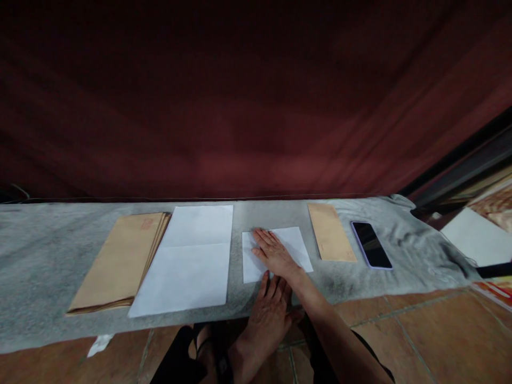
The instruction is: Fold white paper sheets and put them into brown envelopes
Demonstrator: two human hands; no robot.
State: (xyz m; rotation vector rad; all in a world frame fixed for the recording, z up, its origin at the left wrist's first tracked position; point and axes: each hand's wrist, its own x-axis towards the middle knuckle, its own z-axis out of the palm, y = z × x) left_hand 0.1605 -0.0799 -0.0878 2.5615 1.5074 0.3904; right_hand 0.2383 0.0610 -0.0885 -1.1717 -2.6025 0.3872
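My right hand (274, 252) lies flat on a folded sheet of white paper (298, 248), its fingers pointing away to the upper left. Close below it, my left hand (271, 303) has its fingertips at the sheet's near edge, fingers stretched out and slightly apart. The right wrist crosses just above the left fingers and hides part of the sheet. Left of the hands are larger white sheets (190, 272) with a crease across the middle. A brown paper envelope (331, 233) lies to the right of the folded sheet.
A stack of brown envelopes (120, 256) lies at the left, partly beside the white sheets. A phone (372, 245) in a purple case sits at the right on the grey cloth (416, 250). Behind hangs a dark red curtain-like surface (240, 133). White scrap (100, 344) lies on the tiled floor.
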